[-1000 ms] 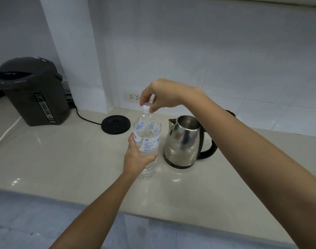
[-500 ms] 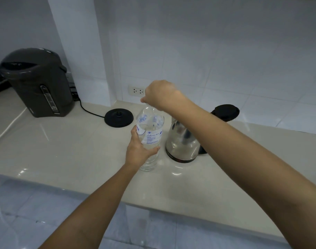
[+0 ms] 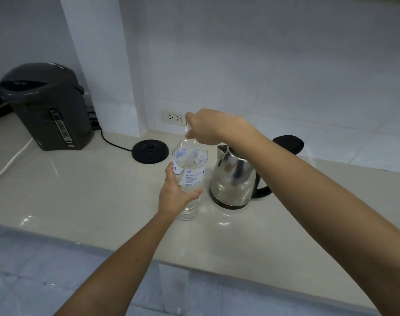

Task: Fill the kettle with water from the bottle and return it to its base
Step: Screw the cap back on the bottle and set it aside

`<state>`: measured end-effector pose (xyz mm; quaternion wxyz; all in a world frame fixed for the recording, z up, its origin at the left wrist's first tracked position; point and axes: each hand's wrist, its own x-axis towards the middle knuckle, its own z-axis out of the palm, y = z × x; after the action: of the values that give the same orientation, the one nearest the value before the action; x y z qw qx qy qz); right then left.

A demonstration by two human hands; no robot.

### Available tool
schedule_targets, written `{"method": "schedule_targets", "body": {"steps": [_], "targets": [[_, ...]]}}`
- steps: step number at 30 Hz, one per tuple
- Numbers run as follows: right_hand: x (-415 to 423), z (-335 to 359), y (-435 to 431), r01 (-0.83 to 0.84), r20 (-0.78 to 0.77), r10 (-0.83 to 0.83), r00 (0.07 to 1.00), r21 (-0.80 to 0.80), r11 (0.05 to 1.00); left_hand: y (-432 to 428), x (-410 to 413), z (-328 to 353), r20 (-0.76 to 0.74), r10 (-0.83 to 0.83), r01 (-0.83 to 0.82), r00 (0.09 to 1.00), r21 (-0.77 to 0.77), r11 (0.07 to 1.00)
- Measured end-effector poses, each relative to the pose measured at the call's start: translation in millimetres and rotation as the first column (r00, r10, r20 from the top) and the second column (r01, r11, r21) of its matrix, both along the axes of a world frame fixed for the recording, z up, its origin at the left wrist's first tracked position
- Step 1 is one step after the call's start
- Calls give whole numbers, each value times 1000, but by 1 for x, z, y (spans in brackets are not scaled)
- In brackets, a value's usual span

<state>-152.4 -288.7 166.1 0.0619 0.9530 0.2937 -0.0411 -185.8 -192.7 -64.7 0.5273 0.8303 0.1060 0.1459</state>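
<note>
**Items on the surface: bottle, kettle, base**

Water bottle (image 3: pixel 189 176): clear plastic with a white and blue label, standing upright on the pale surface (image 3: pixel 85 192), near its front half. The left hand (image 3: pixel 175 195) is wrapping around the lower body, its grip clamped on the bottle from the left side.

Cap (image 3: pixel 187 131): small and white, sitting at the top of the bottle neck. The right hand (image 3: pixel 213 126) is pinching it from above, fingers closed together on the cap; whether the cap is seated on the neck or lifted off cannot be told.

Kettle (image 3: pixel 234 181): stainless steel with a black handle, standing directly on the surface just beside the bottle, to its right. Its black lid (image 3: pixel 288 144) is standing open behind it. The right forearm is crossing in front of the kettle's top.

Base (image 3: pixel 150 151): black round disc, lying apart from the kettle, behind and left of the bottle, its cord running left.

Dark grey hot-water dispenser (image 3: pixel 46 106): standing at the far left, against the wall.

Wall socket (image 3: pixel 174 117): set in the white tiles behind the bottle.
</note>
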Motion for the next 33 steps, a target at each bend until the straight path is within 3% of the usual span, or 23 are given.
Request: {"method": "schedule_targets", "body": {"steps": [4, 7, 11, 15, 18, 23, 27, 33], "targets": [[0, -19, 7, 78, 208, -70, 976, -32, 996, 1, -1, 0, -7, 0, 0, 1000, -14, 1000], [1, -28, 5, 103, 259, -118, 959, 70, 992, 1, 0, 0, -3, -9, 9, 1000, -20, 1000], [-5, -57, -7, 167, 63, -229, 971, 503, 848, 2, -1, -2, 27, -89, 90, 996, -68, 994], [-11, -89, -14, 253, -114, -248, 962, 713, 654, 15, -7, -12, -16, -255, 252, 967, -109, 962], [-15, -103, -12, 373, -302, -219, 928, 762, 530, 28, -12, -25, -160, -351, 339, 923, -95, 936], [-19, -118, -5, 362, -301, -203, 932, 816, 452, 44, -2, -34, -327, -345, 374, 880, 29, 927], [-19, -121, -8, 329, -248, -231, 941, 830, 450, 43, -1, -35, -314, -270, 321, 910, 122, 939], [-27, -118, -58, 342, -256, -279, 925, 882, 324, 14, -15, -28, -201, -329, 364, 923, 172, 916]]}}
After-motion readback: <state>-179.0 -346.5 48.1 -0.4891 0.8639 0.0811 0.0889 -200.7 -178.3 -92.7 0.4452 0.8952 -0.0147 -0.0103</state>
